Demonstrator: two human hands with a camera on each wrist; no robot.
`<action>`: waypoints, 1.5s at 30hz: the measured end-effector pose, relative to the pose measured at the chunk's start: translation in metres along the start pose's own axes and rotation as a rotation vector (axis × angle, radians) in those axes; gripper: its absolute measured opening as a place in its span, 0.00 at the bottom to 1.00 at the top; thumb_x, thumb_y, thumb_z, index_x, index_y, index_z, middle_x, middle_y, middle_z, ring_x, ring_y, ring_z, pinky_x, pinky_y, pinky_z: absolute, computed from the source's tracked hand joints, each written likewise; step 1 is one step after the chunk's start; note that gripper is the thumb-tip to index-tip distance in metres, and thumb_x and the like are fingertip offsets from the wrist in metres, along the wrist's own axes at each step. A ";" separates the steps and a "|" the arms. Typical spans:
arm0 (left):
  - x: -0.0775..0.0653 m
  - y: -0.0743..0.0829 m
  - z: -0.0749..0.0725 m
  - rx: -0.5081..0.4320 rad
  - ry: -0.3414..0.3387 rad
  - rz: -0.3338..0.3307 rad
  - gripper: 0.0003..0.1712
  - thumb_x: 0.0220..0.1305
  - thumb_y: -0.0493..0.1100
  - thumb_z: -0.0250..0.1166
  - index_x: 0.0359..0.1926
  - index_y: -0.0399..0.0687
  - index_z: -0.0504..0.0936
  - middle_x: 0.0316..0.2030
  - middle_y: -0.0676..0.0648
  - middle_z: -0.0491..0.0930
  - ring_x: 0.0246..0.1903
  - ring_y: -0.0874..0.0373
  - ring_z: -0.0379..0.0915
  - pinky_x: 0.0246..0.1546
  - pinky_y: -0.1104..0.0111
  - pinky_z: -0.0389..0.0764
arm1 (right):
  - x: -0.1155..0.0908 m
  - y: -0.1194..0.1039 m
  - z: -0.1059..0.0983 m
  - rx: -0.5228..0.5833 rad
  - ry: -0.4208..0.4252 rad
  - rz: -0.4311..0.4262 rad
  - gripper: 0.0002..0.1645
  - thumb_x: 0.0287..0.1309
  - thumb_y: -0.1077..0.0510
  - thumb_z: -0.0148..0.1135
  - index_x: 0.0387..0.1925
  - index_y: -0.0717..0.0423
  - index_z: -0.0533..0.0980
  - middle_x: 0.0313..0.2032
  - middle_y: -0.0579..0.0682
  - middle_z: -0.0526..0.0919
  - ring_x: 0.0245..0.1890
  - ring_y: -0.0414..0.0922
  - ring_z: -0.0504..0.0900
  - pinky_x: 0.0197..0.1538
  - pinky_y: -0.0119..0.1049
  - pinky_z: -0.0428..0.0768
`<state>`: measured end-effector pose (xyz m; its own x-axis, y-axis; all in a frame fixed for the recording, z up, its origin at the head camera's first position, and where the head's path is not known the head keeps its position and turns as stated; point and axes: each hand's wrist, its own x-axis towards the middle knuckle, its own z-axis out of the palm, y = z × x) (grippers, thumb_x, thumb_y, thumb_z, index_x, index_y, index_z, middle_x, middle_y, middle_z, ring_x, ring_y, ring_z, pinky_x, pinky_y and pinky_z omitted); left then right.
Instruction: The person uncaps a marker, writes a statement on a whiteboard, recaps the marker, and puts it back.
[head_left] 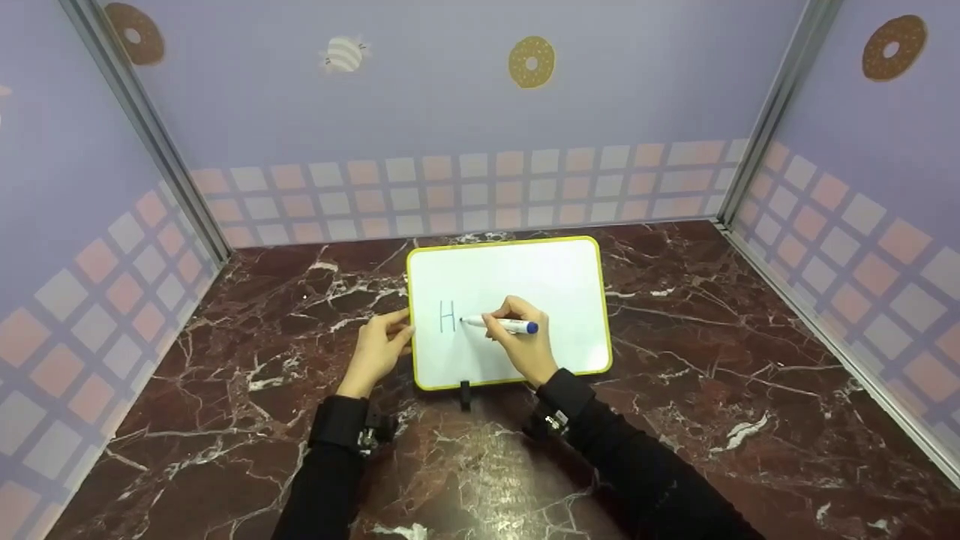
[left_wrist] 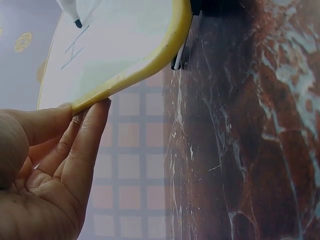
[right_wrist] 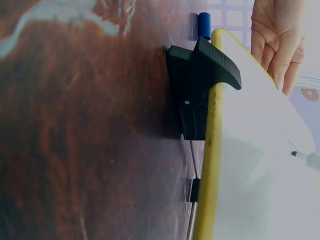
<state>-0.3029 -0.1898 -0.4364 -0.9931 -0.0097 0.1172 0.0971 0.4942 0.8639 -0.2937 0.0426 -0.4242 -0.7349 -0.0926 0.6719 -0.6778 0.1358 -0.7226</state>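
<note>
A whiteboard (head_left: 562, 277) with a yellow rim leans back on the table, with a blue letter H (head_left: 448, 316) on its left part. My left hand (head_left: 377, 349) pinches the board's left edge; in the left wrist view its thumb is on the front face and its fingers behind. Between the thumb and fingers of my right hand (head_left: 531, 346) is a white marker (head_left: 517, 325) with a blue end. Its dark tip points left, just right of the H. Whether the tip touches the board I cannot tell. A black clip (right_wrist: 205, 75) grips the board's bottom rim.
The table (head_left: 240, 427) has a dark red marbled top. Purple walls (head_left: 435, 97) with checks and doughnut prints enclose it at the back and sides. A small blue cylinder (right_wrist: 204, 26) is beyond the clip in the right wrist view. A thin metal rod (right_wrist: 193, 160) runs behind the board.
</note>
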 end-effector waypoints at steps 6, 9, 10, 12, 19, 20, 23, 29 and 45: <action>0.001 0.002 0.000 -0.007 0.002 0.004 0.24 0.72 0.34 0.57 0.67 0.35 0.71 0.54 0.29 0.80 0.52 0.39 0.81 0.51 0.54 0.86 | 0.002 -0.001 0.003 -0.021 0.064 0.010 0.12 0.58 0.75 0.62 0.21 0.71 0.71 0.21 0.64 0.80 0.20 0.54 0.80 0.25 0.22 0.72; 0.001 0.002 0.001 -0.010 0.005 0.005 0.24 0.72 0.34 0.57 0.67 0.34 0.71 0.54 0.29 0.80 0.52 0.39 0.81 0.51 0.54 0.86 | 0.004 0.000 0.005 -0.024 0.071 0.012 0.12 0.59 0.74 0.62 0.22 0.71 0.71 0.22 0.64 0.80 0.20 0.53 0.81 0.26 0.22 0.73; 0.001 0.002 0.002 -0.009 0.007 0.006 0.24 0.72 0.34 0.57 0.67 0.34 0.71 0.54 0.29 0.80 0.53 0.39 0.81 0.51 0.54 0.85 | 0.005 0.000 0.005 -0.022 0.070 0.013 0.12 0.59 0.74 0.62 0.22 0.71 0.72 0.22 0.64 0.80 0.20 0.53 0.81 0.26 0.22 0.74; 0.001 0.002 0.002 -0.009 0.010 0.004 0.24 0.72 0.34 0.57 0.67 0.34 0.71 0.54 0.29 0.80 0.52 0.39 0.81 0.51 0.54 0.86 | 0.005 0.001 0.006 -0.016 0.061 0.016 0.11 0.59 0.74 0.62 0.22 0.71 0.72 0.23 0.64 0.81 0.21 0.53 0.82 0.27 0.22 0.77; 0.002 0.002 0.002 -0.003 0.004 0.008 0.24 0.72 0.34 0.57 0.67 0.34 0.71 0.54 0.29 0.80 0.52 0.39 0.81 0.50 0.54 0.86 | 0.001 -0.002 0.002 0.003 0.011 0.017 0.13 0.58 0.74 0.63 0.20 0.72 0.71 0.21 0.65 0.82 0.20 0.54 0.82 0.26 0.23 0.78; 0.002 0.002 0.001 -0.004 0.002 0.007 0.24 0.72 0.34 0.57 0.67 0.34 0.70 0.54 0.29 0.80 0.52 0.39 0.81 0.50 0.54 0.86 | 0.001 -0.002 0.001 0.007 0.004 0.018 0.13 0.58 0.74 0.63 0.20 0.72 0.71 0.21 0.65 0.82 0.20 0.55 0.82 0.26 0.23 0.78; 0.002 0.003 0.001 -0.006 -0.004 0.003 0.25 0.72 0.34 0.57 0.68 0.34 0.70 0.54 0.30 0.80 0.52 0.39 0.81 0.50 0.55 0.86 | -0.001 -0.002 -0.002 0.014 0.001 0.026 0.14 0.58 0.75 0.62 0.19 0.73 0.70 0.20 0.65 0.81 0.20 0.58 0.81 0.25 0.23 0.76; 0.000 0.002 -0.001 -0.007 -0.015 0.009 0.25 0.72 0.34 0.56 0.68 0.34 0.69 0.54 0.29 0.79 0.53 0.39 0.80 0.51 0.54 0.85 | 0.000 -0.001 -0.008 0.016 0.038 0.005 0.13 0.58 0.75 0.60 0.20 0.73 0.70 0.20 0.65 0.80 0.19 0.58 0.80 0.25 0.22 0.74; 0.000 0.002 -0.002 -0.026 -0.012 -0.008 0.25 0.72 0.33 0.57 0.67 0.35 0.70 0.53 0.29 0.80 0.52 0.39 0.81 0.51 0.55 0.86 | 0.015 0.001 -0.003 0.010 0.107 0.047 0.09 0.58 0.72 0.64 0.24 0.72 0.74 0.27 0.66 0.83 0.25 0.61 0.84 0.29 0.23 0.78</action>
<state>-0.3029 -0.1902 -0.4339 -0.9945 -0.0035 0.1048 0.0908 0.4712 0.8774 -0.3056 0.0447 -0.4146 -0.7593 0.0192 0.6504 -0.6434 0.1277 -0.7548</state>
